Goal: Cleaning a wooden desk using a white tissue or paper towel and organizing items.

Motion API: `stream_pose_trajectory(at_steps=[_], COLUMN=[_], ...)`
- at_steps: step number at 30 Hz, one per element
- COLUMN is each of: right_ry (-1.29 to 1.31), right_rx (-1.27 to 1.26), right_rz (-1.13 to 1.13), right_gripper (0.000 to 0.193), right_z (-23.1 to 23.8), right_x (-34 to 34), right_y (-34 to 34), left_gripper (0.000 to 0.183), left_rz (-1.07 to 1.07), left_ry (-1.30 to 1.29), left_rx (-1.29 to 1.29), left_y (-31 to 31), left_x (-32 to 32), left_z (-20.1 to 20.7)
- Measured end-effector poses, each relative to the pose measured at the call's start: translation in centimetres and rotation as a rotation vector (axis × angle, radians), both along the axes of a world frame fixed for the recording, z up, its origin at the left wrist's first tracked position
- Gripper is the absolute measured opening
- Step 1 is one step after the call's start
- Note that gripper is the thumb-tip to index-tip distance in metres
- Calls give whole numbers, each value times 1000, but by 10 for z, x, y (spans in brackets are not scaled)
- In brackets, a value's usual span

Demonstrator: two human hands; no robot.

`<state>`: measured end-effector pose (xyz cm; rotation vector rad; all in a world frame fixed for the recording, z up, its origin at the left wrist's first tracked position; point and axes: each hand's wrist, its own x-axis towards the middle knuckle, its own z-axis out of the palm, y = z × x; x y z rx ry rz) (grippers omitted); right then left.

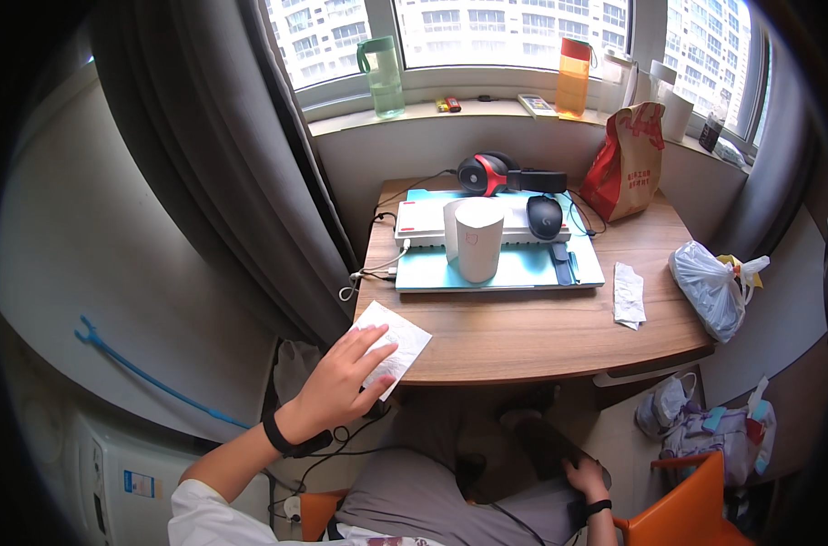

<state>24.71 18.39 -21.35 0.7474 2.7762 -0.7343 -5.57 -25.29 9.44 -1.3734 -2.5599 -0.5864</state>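
Note:
My left hand (350, 371) lies with fingers stretched out on a white paper napkin (408, 338) at the table's front left corner. Part of the napkin reaches past the table edge. A black band is around the left wrist. Lower right, beside my grey-trousered leg, my right hand (585, 477) has its fingers curled against a dark, elongated shape (550, 446); its kind is too dim to make out. A second crumpled white napkin (629, 296) lies on the right of the table.
A white paper roll (478, 240) stands on a light-blue board (414, 278), before a white keyboard (423, 218), mouse (545, 217) and headphones (488, 173). Right are a paper bag (628, 164) and a tied plastic bag (712, 289). Bottles (382, 80) line the sill; cables (364, 278) hang left.

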Motion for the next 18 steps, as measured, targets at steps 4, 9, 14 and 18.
stream_pose_trajectory(at_steps=[4,9,14,18], right_ry=[-182,182,763,1074], right_rx=[-8,-406,-128,87], right_rz=[26,-174,-64,92], right_gripper=[58,45,23,22], right_z=[-9,10,221,294], right_x=[-1,4,-79,-116], right_y=[-3,2,-77,-102], left_gripper=[63,64,66,73], left_rz=[7,-105,-133,-168], left_ry=[21,7,51,82], left_rx=[-258,-306,-299,-282], left_y=[13,55,81,100], left_x=[-25,-28,-25,-19], left_z=[-23,-29,-25,-29])
